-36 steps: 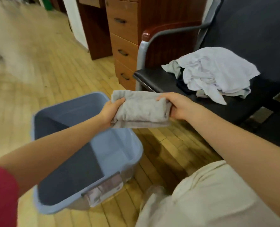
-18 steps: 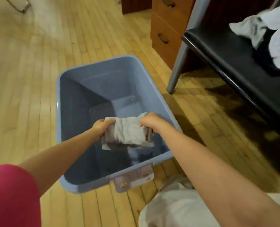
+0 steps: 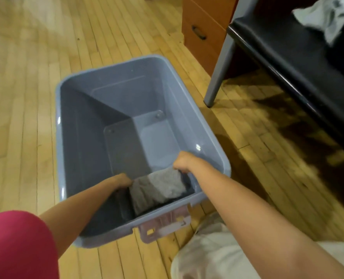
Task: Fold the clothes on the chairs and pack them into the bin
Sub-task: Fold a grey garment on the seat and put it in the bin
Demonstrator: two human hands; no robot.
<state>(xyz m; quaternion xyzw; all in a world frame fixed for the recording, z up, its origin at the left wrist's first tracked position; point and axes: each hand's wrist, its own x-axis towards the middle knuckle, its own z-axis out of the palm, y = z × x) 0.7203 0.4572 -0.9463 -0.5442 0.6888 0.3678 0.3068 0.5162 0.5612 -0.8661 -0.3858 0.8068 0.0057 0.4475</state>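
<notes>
Progress: early, by my reading. Folded grey cloth (image 3: pixel 157 190) low inside blue bin (image 3: pixel 139 63), near corner, against near wall. Left hand (image 3: pixel 122 181) grips its left end, fingers curled round edge; right hand (image 3: pixel 184 161) grips right end likewise. Not yet released. Rest of bin floor bare.

Left to do: crumpled white clothes (image 3: pixel 326 19) on black chair (image 3: pixel 288 53), unfolded; number there unclear, pile cut off by frame.

Count: one bin, one folded cloth in it, one chair in view, two hands.
</notes>
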